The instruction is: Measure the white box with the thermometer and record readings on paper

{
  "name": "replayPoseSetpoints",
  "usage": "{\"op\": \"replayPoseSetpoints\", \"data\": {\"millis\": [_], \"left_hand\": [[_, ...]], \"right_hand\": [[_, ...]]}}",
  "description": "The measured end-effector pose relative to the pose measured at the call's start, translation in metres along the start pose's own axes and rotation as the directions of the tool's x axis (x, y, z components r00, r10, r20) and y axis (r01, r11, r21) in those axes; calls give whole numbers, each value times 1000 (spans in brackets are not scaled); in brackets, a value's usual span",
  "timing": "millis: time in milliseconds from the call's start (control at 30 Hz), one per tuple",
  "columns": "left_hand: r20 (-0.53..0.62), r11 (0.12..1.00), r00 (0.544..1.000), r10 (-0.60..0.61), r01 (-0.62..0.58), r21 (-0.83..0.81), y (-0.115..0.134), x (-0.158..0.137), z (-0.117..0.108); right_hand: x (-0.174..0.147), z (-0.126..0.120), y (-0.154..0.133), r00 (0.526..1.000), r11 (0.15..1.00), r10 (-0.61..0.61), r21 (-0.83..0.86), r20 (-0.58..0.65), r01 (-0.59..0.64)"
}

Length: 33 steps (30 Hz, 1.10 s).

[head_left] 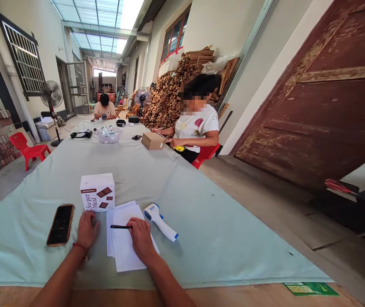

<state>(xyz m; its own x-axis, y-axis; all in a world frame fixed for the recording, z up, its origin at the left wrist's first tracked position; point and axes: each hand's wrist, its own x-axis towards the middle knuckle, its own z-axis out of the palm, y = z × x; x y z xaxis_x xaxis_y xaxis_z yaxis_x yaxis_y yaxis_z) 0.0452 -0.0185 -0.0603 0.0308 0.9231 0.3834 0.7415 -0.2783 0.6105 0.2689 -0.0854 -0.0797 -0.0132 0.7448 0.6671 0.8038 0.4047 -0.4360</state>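
My right hand lies on the white paper, its fingers closed around a black pen that points left. Under that paper, a sheet covered in writing sticks out on the left. My left hand rests on the cloth with its fingers at the lower edge of a white box printed "Super Meal"; it holds nothing that I can see. Left of it lies a phone in an orange-brown case. To the right of the paper is a white and blue infrared thermometer.
A pale green cloth covers the long table. At its right side a seated person handles a yellow tape measure by a cardboard box. Farther back stand a clear plastic basin with bottles and another seated person.
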Motion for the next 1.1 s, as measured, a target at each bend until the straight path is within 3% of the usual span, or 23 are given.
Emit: {"op": "replayPoseSetpoints", "data": {"millis": [133, 267, 333, 433, 700, 867, 1100], "left_hand": [[6, 994, 994, 111, -111, 3, 0, -12, 3], [107, 959, 953, 283, -283, -18, 2, -16, 1], [203, 931, 910, 362, -366, -18, 4, -16, 0], [337, 908, 854, 397, -418, -11, 9, -17, -2], [428, 921, 830, 358, -390, -14, 19, -17, -3], [450, 913, 813, 370, -409, -12, 23, -19, -4], [463, 906, 805, 371, -422, 7, 26, -22, -1]], "right_hand": [[1, -4, -6, 978, 953, 198, 245, -64, -178], [2, -8, -14, 891, 761, 452, 504, 39, -408], [5, -11, -19, 872, 668, 484, 614, 71, -421], [9, -17, -23, 867, 598, 493, 698, 66, -393], [4, -13, -29, 771, 392, 548, 715, 324, -579], [1, -14, -33, 752, 331, 526, 719, 397, -611], [-4, -8, -35, 749, 482, 560, 596, 355, -643]]}}
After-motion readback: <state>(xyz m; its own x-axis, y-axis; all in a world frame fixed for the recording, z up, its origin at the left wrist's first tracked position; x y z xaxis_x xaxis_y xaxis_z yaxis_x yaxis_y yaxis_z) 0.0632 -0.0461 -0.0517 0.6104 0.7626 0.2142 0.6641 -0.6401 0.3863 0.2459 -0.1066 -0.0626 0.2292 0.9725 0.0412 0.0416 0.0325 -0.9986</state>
